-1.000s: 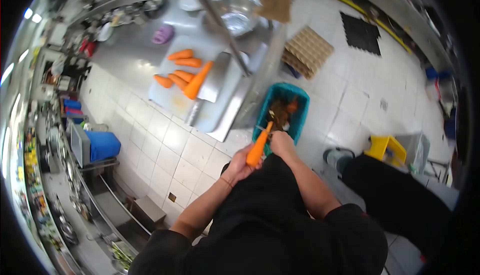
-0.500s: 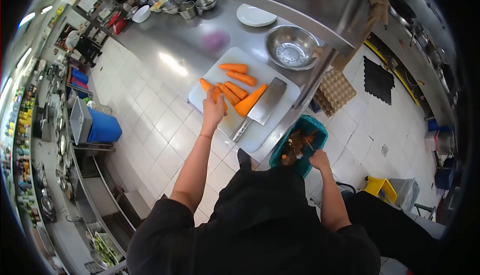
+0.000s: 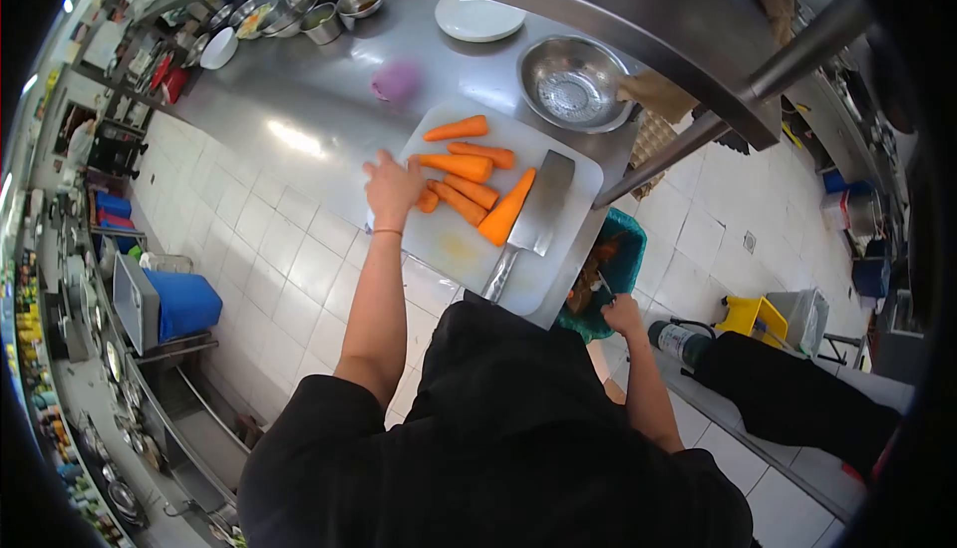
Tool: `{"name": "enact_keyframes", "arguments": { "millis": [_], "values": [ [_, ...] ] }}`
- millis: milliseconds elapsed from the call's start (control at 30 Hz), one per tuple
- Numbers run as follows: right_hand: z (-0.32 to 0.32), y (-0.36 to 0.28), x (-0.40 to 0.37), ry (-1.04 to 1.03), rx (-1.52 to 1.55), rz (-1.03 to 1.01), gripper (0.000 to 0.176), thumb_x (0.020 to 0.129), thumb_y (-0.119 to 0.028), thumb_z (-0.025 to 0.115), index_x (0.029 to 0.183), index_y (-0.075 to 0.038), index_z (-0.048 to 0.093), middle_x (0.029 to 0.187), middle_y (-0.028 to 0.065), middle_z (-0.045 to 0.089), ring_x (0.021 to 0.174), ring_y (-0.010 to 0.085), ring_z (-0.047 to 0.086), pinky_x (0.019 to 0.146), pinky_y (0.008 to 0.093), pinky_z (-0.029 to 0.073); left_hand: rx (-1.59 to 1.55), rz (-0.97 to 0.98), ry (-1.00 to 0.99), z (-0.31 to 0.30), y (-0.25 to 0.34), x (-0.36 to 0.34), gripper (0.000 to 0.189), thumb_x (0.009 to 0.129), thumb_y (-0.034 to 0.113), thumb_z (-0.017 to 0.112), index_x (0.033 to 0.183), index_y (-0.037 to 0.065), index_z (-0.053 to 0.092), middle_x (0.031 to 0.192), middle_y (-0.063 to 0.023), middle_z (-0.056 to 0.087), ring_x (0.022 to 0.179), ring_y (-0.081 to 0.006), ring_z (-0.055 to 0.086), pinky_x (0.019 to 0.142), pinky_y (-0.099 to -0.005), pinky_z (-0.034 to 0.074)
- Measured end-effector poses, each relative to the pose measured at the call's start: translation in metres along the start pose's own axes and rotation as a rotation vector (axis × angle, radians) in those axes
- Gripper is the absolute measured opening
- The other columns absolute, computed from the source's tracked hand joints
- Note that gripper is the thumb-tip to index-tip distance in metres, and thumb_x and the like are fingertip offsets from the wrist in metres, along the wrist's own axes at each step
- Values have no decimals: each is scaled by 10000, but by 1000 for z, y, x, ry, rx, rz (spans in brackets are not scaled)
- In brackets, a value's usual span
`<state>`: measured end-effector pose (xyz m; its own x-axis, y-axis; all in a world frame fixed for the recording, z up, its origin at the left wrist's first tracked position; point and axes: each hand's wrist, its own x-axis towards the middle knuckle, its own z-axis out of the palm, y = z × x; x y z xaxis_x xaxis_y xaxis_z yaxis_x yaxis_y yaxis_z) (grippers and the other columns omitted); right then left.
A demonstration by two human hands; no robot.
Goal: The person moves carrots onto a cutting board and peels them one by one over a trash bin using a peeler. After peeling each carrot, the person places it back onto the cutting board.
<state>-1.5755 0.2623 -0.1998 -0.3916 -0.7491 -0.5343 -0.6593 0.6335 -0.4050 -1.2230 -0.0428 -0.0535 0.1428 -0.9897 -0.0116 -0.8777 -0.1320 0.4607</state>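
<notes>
My left hand (image 3: 394, 191), fingers spread, is over the left edge of a white cutting board (image 3: 548, 279), right beside the tip of an orange carrot (image 3: 457, 167). Several other carrots lie on the board, including a thick one (image 3: 508, 211) alongside a cleaver (image 3: 543, 207). The cleaver lies flat, its metal handle toward me. Low at the right, my right hand (image 3: 624, 315) is closed around a thin tool (image 3: 604, 282) that points into a green-lined bin (image 3: 626, 264). I cannot tell the tool's kind. Brown and orange scraps are inside the bin.
Behind the board stand a steel bowl (image 3: 573, 84) and a white plate (image 3: 478, 17). A blurred purple thing (image 3: 397, 81) is on the steel counter (image 3: 299, 89). A shelf post (image 3: 688, 144) rises at the right. A yellow bucket (image 3: 753, 321) stands on the floor.
My left hand has come away from the carrots toward the board's left edge, its fingers spread. A carrot it covered now shows in full. My right hand stays at the bin; the view has shifted.
</notes>
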Motion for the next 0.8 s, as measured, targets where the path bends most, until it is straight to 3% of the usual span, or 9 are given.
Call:
{"name": "enact_keyframes", "arguments": {
  "millis": [67, 100, 167, 200, 233, 300, 400, 533, 800],
  "values": [
    [-1, 6, -4, 35, 41, 0, 286, 736, -176, 613, 908, 44, 670, 909, 300, 660, 909, 451, 644, 828, 495, 517, -22, -243, -132, 11, -18, -4, 567, 846, 322, 652, 1213, -48, 428, 1069, -302, 575, 936, -497, 613, 893, -497, 494],
    [-1, 9, -4, 32, 29, 3, 275, 741, -176, 607, 893, 45, 668, 890, 304, 655, 894, 453, 642, 809, 501, 515, -18, -235, -136, 26, -39, -1, 567, 846, 322, 652, 1213, -48, 428, 1069, -302, 575, 936, -497, 613, 893, -497, 494],
    [-3, 16, -2, 30, 27, 9, 265, 747, -176, 602, 877, 46, 665, 871, 308, 649, 879, 455, 641, 791, 507, 513, -331, -145, 70, 59, -79, 5, 601, 822, 243, 668, 1249, -41, 354, 1084, -306, 553, 873, -417, 634, 836, -480, 524],
    [-4, 17, -5, 76, 53, -33, 255, 761, -184, 599, 863, 41, 662, 843, 298, 646, 848, 455, 638, 772, 508, 510, -627, -244, 19, 30, -53, -17, 496, 832, 151, 627, 1232, -19, 389, 1079, -263, 555, 910, -342, 630, 784, -445, 547],
    [-6, 18, -5, 123, 78, -81, 248, 774, -192, 597, 850, 35, 660, 816, 289, 642, 818, 455, 636, 752, 510, 508, -618, -241, 19, 25, -47, -28, 496, 832, 151, 627, 1232, -19, 389, 1079, -263, 555, 910, -342, 630, 784, -445, 547],
    [-33, -8, -19, 148, 126, -122, 243, 791, -208, 596, 828, 24, 660, 788, 271, 641, 789, 447, 634, 731, 508, 508, -1317, -348, -68, 16, -39, -52, 424, 864, 138, 584, 1234, 22, 412, 1043, -186, 582, 901, -281, 617, 717, -415, 549],
    [-69, -42, -42, 163, 161, -263, 257, 830, -256, 602, 776, -14, 667, 725, 225, 639, 727, 420, 634, 672, 495, 509, -1666, -396, -549, 8, 26, -125, 318, 952, 235, 476, 1217, 58, 480, 1059, -132, 595, 843, -227, 558, 675, -350, 471],
    [-92, -56, -59, 143, 78, -417, 182, 811, -253, 632, 877, -102, 710, 824, 185, 688, 802, 371, 674, 743, 474, 549, -1678, -528, -828, 62, 110, -214, 287, 990, 217, 446, 1194, 25, 508, 1027, -128, 600, 762, -215, 556, 678, -328, 465],
    [-94, 7, -89, 68, -97, -425, 130, 802, -157, 606, 840, -99, 717, 806, 173, 695, 769, 338, 703, 677, 452, 564, -1573, -873, -798, 165, 154, -321, 222, 1005, 204, 445, 1125, 31, 517, 930, -129, 602, 767, -240, 568, 684, -363, 489]
  ]
}}
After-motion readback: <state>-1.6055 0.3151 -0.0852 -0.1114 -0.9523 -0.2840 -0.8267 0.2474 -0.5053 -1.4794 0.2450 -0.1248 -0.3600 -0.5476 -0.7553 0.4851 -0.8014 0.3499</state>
